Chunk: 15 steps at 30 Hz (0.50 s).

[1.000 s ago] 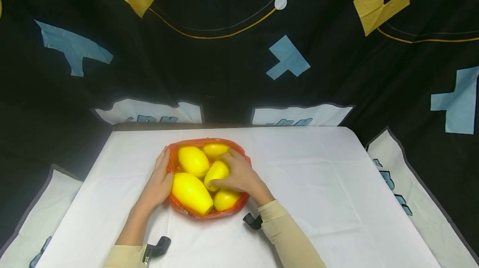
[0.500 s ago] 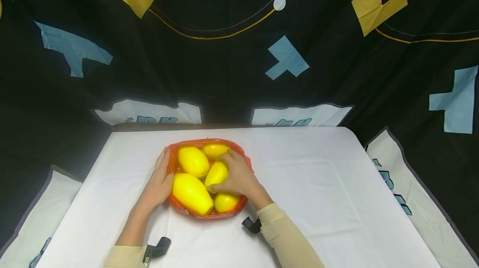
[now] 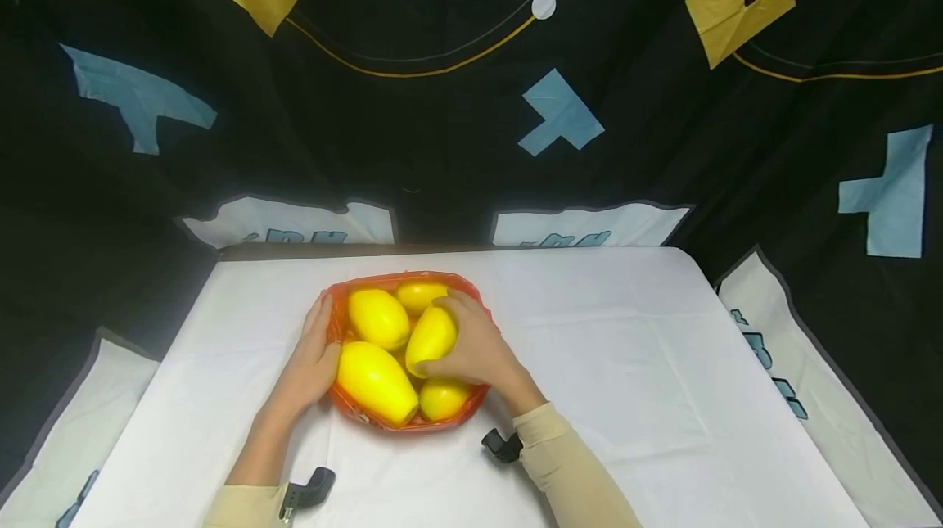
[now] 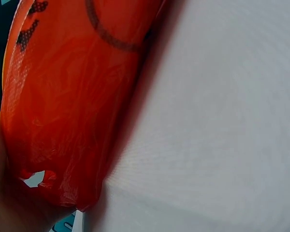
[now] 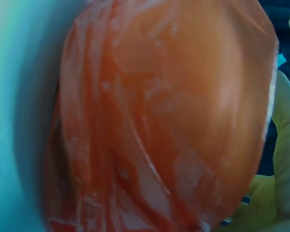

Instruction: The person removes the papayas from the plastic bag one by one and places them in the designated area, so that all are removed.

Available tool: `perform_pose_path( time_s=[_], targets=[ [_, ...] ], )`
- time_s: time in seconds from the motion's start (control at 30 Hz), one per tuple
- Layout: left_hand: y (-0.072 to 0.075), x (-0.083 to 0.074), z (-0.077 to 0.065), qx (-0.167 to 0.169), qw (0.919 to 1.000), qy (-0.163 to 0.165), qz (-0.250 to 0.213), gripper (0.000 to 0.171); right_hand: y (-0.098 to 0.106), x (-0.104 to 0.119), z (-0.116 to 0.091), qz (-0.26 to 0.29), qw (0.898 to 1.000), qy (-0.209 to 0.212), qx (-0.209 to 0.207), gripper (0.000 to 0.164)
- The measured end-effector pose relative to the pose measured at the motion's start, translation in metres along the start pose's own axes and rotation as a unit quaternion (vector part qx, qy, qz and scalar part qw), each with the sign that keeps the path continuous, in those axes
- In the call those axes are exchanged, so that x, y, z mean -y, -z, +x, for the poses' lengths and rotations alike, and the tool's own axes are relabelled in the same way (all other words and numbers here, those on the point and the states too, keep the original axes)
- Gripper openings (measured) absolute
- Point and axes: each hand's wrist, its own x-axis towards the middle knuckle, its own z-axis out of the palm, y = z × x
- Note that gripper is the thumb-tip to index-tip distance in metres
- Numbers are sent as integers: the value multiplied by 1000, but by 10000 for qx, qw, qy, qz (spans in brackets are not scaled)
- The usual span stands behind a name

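An orange-red plastic bag (image 3: 449, 420) stands open at the top on the white table, with several smooth yellow mangoes (image 3: 379, 319) inside. My right hand (image 3: 475, 344) reaches over the bag's right rim and grips one mango (image 3: 431, 340), thumb on its near end and fingertips at its far end. Along the left rim lies my left hand (image 3: 308, 360), its fingers extended against the bag and its thumb beside the large front mango (image 3: 378, 385). Dark print and a small hole show on the bag's side (image 4: 72, 106) in the left wrist view; the bag's crinkled wall (image 5: 169, 116) fills most of the right wrist view.
The white-covered table (image 3: 626, 381) spreads out around the bag. Behind it hangs a black cloth (image 3: 442, 143) with blue and yellow tape pieces. Black wrist devices (image 3: 311, 489) sit at both sleeve cuffs.
The gripped mango has shifted slightly toward the back right within the bag, turning a little more upright, and the right hand has moved with it. The left hand stays at the rim.
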Motion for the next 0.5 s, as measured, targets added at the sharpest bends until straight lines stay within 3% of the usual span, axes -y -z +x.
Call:
perform_pose_path(
  time_s=[0.5],
  targets=[
    [-1, 1, 0, -49, 10000, -80, -23, 71, 25, 0, -8, 269, 9993, 228, -80, 97]
  ],
)
